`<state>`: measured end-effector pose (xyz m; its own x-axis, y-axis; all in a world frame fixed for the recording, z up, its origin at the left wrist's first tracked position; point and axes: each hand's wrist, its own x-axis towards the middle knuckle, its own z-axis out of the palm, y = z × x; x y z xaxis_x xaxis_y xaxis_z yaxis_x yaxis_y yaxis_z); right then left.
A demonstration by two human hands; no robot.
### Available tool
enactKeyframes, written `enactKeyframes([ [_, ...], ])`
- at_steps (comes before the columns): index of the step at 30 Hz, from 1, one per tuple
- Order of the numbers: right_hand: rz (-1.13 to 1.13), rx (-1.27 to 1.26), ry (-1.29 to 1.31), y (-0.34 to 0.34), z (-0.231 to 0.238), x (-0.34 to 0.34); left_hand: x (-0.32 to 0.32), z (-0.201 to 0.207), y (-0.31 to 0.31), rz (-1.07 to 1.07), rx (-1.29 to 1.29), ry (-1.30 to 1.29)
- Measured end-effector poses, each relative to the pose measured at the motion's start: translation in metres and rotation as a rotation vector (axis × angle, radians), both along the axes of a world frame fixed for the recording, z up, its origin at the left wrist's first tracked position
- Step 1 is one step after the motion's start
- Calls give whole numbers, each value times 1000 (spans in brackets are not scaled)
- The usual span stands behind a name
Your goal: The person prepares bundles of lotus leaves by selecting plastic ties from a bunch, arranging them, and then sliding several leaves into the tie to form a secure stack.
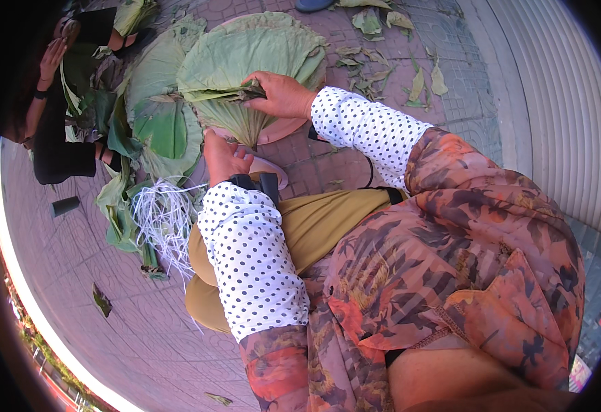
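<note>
A large green lotus leaf point(245, 55), dry and folded over, lies on a stack of similar leaves in front of me. My right hand point(286, 96) pinches its near folded edge, fingers and thumb closed around the bunched rim. Below that fold, the pleated part of a leaf point(235, 123) fans down to a narrow stem end. My left hand point(225, 158) is palm up with loosely parted fingers, beside the stack's lower edge. Its fingertips are partly hidden at the leaf. Another wide leaf point(159, 130) with a darker green patch spreads to the left.
A tangle of white plastic strips point(163, 220) lies by my left knee. Another person's hand point(52, 58) and dark clothing show at the far left, among more leaves. Leaf scraps point(417, 86) litter the paving at the right, near a ribbed metal shutter point(568, 89).
</note>
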<state>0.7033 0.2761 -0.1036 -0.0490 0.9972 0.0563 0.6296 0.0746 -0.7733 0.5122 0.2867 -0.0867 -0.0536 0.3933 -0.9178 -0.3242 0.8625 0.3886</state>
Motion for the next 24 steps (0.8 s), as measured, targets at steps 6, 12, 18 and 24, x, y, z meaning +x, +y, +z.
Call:
enactKeyframes([
  [6,49,66,-4,0,-5,2,3,5,-7,11,10,-107],
  [12,219,135,-31,-1,-15,7,9,15,0,71,326,-255],
  [18,151,194,-23,-3,-11,0,-3,9,4,52,355,-312],
  [24,33,57,-26,-1,-8,3,10,10,-8,-79,24,-65],
])
